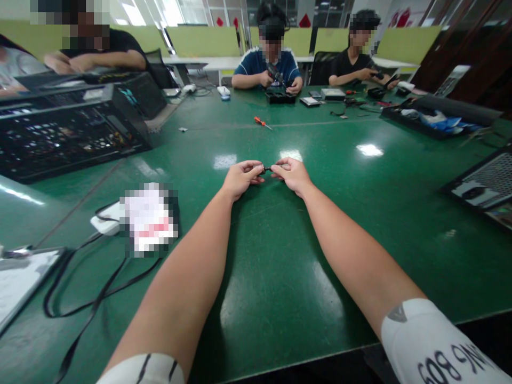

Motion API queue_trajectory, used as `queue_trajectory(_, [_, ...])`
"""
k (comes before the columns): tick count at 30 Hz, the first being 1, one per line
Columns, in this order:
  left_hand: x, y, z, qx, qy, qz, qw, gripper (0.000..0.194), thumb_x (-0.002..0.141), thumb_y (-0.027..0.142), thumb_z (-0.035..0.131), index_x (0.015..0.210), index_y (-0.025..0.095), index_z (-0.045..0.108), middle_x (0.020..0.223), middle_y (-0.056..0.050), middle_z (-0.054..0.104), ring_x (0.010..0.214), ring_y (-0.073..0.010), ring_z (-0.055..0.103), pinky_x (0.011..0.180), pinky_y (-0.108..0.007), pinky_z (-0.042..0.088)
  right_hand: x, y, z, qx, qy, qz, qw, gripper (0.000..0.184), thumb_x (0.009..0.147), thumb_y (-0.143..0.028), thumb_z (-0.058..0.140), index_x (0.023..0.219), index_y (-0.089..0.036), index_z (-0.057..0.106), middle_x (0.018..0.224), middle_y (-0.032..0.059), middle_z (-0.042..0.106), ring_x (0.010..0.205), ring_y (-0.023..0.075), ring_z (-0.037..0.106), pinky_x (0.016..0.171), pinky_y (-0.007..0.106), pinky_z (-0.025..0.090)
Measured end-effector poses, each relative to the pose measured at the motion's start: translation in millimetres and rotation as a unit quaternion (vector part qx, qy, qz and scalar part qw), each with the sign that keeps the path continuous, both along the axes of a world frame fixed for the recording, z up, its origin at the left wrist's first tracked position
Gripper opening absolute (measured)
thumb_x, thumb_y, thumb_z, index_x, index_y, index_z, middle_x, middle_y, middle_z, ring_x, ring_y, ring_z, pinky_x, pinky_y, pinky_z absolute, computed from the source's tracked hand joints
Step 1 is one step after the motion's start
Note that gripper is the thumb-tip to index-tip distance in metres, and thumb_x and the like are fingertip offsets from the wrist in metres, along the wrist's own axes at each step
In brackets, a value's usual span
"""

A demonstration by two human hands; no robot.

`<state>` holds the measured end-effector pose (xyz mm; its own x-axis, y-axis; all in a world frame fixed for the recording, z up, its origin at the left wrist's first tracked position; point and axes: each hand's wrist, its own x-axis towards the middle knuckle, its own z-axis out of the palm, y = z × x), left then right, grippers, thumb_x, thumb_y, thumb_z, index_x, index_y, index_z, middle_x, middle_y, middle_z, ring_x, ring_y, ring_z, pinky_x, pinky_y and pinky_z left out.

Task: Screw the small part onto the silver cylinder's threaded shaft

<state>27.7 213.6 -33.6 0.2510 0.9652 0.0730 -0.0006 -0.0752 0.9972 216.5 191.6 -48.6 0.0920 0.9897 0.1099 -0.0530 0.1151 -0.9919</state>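
Both my arms reach out over the green table [272, 234]. Between my fingertips is a small dark slim piece [267, 169], too small to name. My left hand [243, 178] pinches its left end between thumb and fingers. At the other end, my right hand [292, 173] pinches it in the same way, and the two hands are a short gap apart. Most of the piece is hidden by my fingers. Beyond my hands lies an orange-handled screwdriver [261, 122], touched by neither hand.
Black computer cases [72, 130] stand at the left, another metal case [484, 181] at the right edge. A badge with a black lanyard [96, 298] and a clipboard [28, 282] lie near left. Across the table, a person [268, 72] holds a power tool over a black part.
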Motion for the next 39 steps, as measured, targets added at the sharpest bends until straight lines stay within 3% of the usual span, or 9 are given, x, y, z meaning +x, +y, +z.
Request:
queue_trajectory(4, [1, -4, -0.2, 0.007, -0.016, -0.016, 1.0, 0.05, 0.062, 0.027, 0.094, 0.105, 0.015, 0.072, 0.099, -0.007, 0.078, 0.075, -0.0168, 0.075, 0.074, -0.031, 0.062, -3, -2, 1.4, 0.001, -0.017, 0.011, 1.0, 0.023, 0.081, -0.033, 0.082, 0.088, -0.018, 0.065, 0.079, 0.0017, 0.075, 0.067, 0.0144, 0.07, 0.071, 0.028, 0.058])
queue_trajectory(9, [10, -9, 0.5, 0.026, -0.034, -0.003, 0.999, 0.05, 0.051, 0.014, 0.093, 0.096, 0.014, 0.071, 0.098, -0.004, 0.076, 0.085, -0.0155, 0.073, 0.09, -0.033, 0.06, -2, -3, 3.9, 0.004, -0.027, 0.002, 1.0, 0.034, 0.081, -0.048, 0.082, 0.087, -0.019, 0.067, 0.08, 0.0035, 0.074, 0.066, 0.0148, 0.067, 0.063, 0.026, 0.054])
queue_trajectory(16, [10, -31, 10.5, -0.005, -0.038, 0.035, 0.999, 0.043, 0.055, 0.015, 0.088, 0.092, 0.016, 0.065, 0.085, 0.0, 0.072, 0.07, -0.0144, 0.071, 0.075, -0.033, 0.06, 9, -24, 12.3, 0.002, -0.009, -0.052, 0.999, 0.052, 0.088, -0.073, 0.06, 0.109, -0.025, 0.06, 0.112, 0.0062, 0.07, 0.096, 0.0188, 0.069, 0.061, 0.022, 0.049])
queue_trajectory(19, [6, -65, 21.7, -0.027, -0.01, 0.022, 0.999, 0.044, 0.05, 0.014, 0.091, 0.085, 0.015, 0.064, 0.076, -0.002, 0.073, 0.065, -0.0159, 0.07, 0.069, -0.031, 0.057, 11, -54, 20.7, 0.0, -0.008, -0.064, 0.998, 0.046, 0.093, -0.068, 0.054, 0.112, -0.025, 0.059, 0.115, 0.0066, 0.068, 0.099, 0.0193, 0.067, 0.061, 0.022, 0.048])
queue_trajectory(22, [0, -119, 33.2, -0.049, 0.044, -0.022, 0.998, 0.042, 0.049, 0.012, 0.091, 0.081, 0.015, 0.063, 0.076, -0.003, 0.074, 0.067, -0.0157, 0.069, 0.068, -0.028, 0.053, 10, -105, 34.0, 0.023, -0.053, -0.046, 0.997, 0.038, 0.095, -0.057, 0.055, 0.113, -0.024, 0.059, 0.114, 0.0066, 0.068, 0.103, 0.0198, 0.065, 0.068, 0.025, 0.05])
queue_trajectory(26, [-10, -189, 41.8, -0.064, 0.075, -0.087, 0.991, 0.035, 0.056, 0.012, 0.083, 0.079, 0.018, 0.057, 0.074, 0.002, 0.067, 0.065, -0.0126, 0.063, 0.064, -0.025, 0.048, 9, -184, 55.2, 0.07, -0.145, 0.065, 0.985, 0.03, 0.097, -0.043, 0.054, 0.119, -0.023, 0.058, 0.116, 0.0075, 0.067, 0.107, 0.0213, 0.064, 0.077, 0.03, 0.052])
queue_trajectory(28, [-13, -210, 42.5, -0.024, 0.09, -0.112, 0.989, 0.028, 0.06, 0.01, 0.077, 0.078, 0.018, 0.057, 0.077, 0.002, 0.062, 0.067, -0.0124, 0.06, 0.063, -0.025, 0.046, 11, -211, 62.7, 0.125, -0.236, 0.109, 0.957, 0.032, 0.089, -0.028, 0.059, 0.121, -0.023, 0.058, 0.116, 0.0078, 0.068, 0.105, 0.0227, 0.064, 0.084, 0.035, 0.052])
queue_trajectory(32, [-19, -218, 39.3, 0.09, 0.11, -0.134, 0.981, 0.021, 0.065, 0.009, 0.071, 0.074, 0.019, 0.054, 0.081, 0.001, 0.056, 0.073, -0.0136, 0.056, 0.065, -0.026, 0.045, 19, -229, 68.2, 0.198, -0.35, 0.142, 0.904, 0.045, 0.072, -0.017, 0.063, 0.117, -0.022, 0.057, 0.106, 0.0069, 0.069, 0.097, 0.0241, 0.063, 0.09, 0.039, 0.05])
queue_trajectory(39, [-23, -215, 33.8, 0.151, 0.145, -0.192, 0.959, 0.022, 0.068, 0.008, 0.069, 0.076, 0.019, 0.052, 0.086, -0.001, 0.056, 0.076, -0.0148, 0.054, 0.068, -0.026, 0.045, 22, -223, 67.4, 0.184, -0.414, 0.201, 0.868, 0.024, 0.072, -0.024, 0.064, 0.096, -0.021, 0.062, 0.084, 0.0025, 0.066, 0.078, 0.0207, 0.059, 0.076, 0.035, 0.045])
